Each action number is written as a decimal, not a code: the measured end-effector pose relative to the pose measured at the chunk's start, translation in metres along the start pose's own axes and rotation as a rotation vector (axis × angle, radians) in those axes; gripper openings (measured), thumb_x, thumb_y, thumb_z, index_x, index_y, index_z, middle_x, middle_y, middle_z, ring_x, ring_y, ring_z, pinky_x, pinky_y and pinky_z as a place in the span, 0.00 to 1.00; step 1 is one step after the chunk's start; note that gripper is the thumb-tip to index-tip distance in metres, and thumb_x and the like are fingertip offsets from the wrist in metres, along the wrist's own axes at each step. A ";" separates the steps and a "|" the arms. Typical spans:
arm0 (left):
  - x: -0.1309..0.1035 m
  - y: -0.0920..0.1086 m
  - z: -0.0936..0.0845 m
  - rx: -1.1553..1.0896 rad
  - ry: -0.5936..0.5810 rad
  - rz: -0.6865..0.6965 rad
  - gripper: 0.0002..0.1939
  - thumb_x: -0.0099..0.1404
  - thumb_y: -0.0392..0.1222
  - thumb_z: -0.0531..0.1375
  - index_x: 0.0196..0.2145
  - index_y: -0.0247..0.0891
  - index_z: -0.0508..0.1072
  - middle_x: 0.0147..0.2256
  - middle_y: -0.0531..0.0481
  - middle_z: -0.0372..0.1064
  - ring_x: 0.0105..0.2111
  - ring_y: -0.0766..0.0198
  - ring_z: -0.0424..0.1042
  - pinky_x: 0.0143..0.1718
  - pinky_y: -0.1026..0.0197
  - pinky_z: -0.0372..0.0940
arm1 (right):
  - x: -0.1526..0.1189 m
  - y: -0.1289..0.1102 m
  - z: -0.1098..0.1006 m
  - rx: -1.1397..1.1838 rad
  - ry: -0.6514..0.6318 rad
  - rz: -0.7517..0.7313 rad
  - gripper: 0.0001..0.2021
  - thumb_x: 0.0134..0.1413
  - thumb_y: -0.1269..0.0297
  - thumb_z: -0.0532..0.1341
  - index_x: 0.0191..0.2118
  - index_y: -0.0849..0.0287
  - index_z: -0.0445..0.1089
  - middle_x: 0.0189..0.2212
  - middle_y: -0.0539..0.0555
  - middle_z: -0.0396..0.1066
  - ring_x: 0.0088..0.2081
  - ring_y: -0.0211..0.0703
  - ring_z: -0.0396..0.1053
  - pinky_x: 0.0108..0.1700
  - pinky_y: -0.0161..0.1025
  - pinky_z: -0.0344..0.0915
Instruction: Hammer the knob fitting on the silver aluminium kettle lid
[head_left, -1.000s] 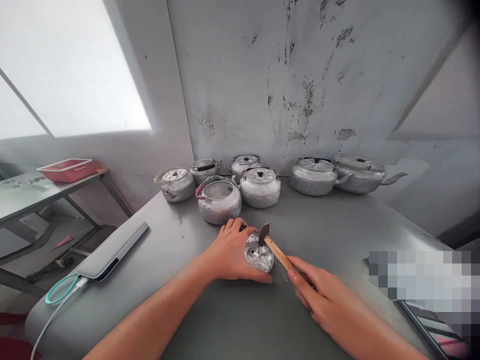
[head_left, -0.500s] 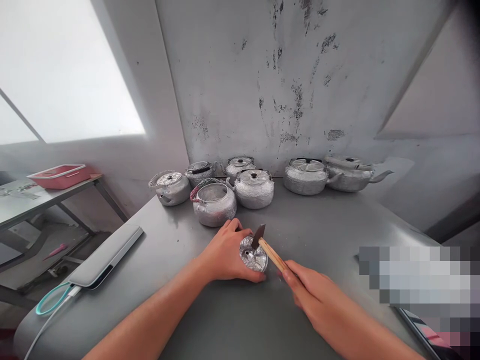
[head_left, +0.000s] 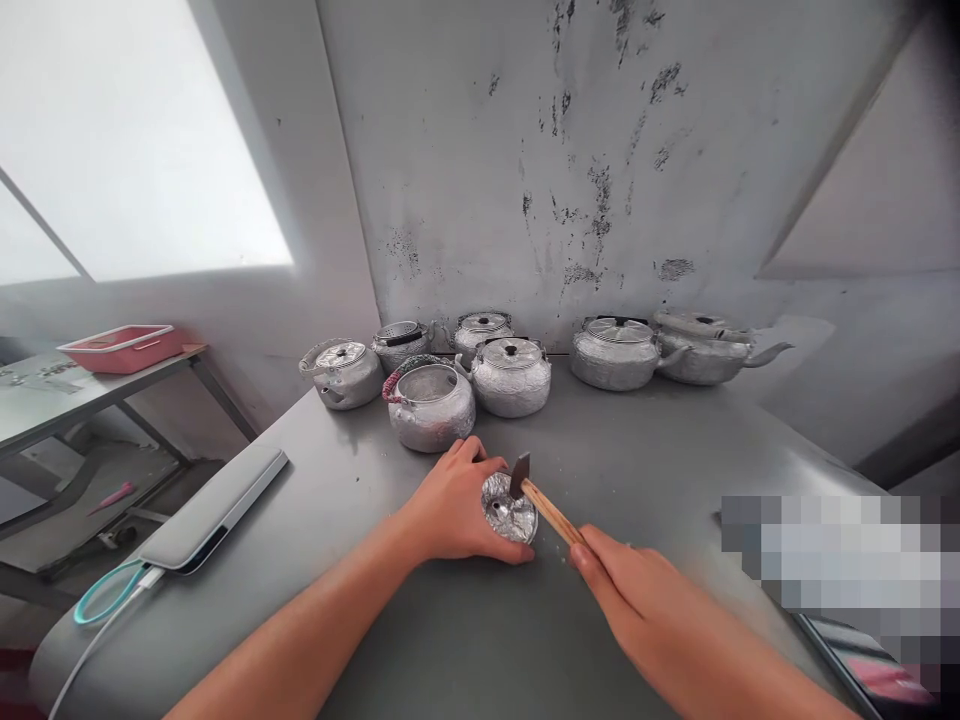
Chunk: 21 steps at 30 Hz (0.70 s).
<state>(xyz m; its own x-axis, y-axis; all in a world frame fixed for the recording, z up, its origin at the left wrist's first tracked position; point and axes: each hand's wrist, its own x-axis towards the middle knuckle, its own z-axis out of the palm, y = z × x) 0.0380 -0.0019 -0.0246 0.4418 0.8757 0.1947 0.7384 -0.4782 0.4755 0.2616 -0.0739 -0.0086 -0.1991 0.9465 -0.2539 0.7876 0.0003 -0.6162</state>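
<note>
Head view: left hand [head_left: 454, 508] around edge of metal disc [head_left: 507, 518], right hand [head_left: 622, 590] tight on hammer [head_left: 551, 510], open tabletop [head_left: 667, 465] rightward

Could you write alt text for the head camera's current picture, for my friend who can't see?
A person's left hand grips a round, crinkled silver metal disc at a grey table while the right hand holds a dark-headed, wooden-handled hammer against or just above it. Behind them stand seven silver metal kettles in front of a grey, stained wall.
</note>
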 end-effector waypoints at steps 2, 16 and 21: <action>0.000 0.000 0.000 0.001 0.000 -0.005 0.42 0.37 0.68 0.70 0.48 0.43 0.74 0.42 0.48 0.59 0.44 0.52 0.63 0.50 0.50 0.65 | -0.001 0.001 0.001 -0.033 0.010 -0.015 0.23 0.68 0.45 0.39 0.30 0.50 0.60 0.27 0.50 0.70 0.29 0.47 0.67 0.30 0.40 0.57; 0.001 0.001 -0.001 -0.022 -0.010 -0.001 0.39 0.37 0.67 0.70 0.44 0.43 0.75 0.42 0.48 0.59 0.44 0.52 0.63 0.49 0.51 0.66 | 0.004 0.000 0.005 -0.020 -0.004 0.002 0.23 0.69 0.46 0.38 0.30 0.51 0.59 0.29 0.51 0.70 0.30 0.46 0.66 0.33 0.42 0.57; 0.000 -0.002 0.001 -0.031 -0.017 -0.011 0.47 0.36 0.68 0.71 0.52 0.42 0.73 0.45 0.47 0.60 0.47 0.50 0.64 0.52 0.49 0.65 | 0.002 0.000 -0.001 0.018 0.051 -0.008 0.20 0.70 0.48 0.40 0.31 0.51 0.58 0.26 0.48 0.66 0.28 0.43 0.62 0.30 0.39 0.55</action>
<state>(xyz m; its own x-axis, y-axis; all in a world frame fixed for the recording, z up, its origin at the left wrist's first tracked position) 0.0372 -0.0011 -0.0263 0.4427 0.8794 0.1752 0.7273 -0.4665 0.5034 0.2613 -0.0715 -0.0083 -0.1755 0.9616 -0.2109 0.7752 0.0029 -0.6317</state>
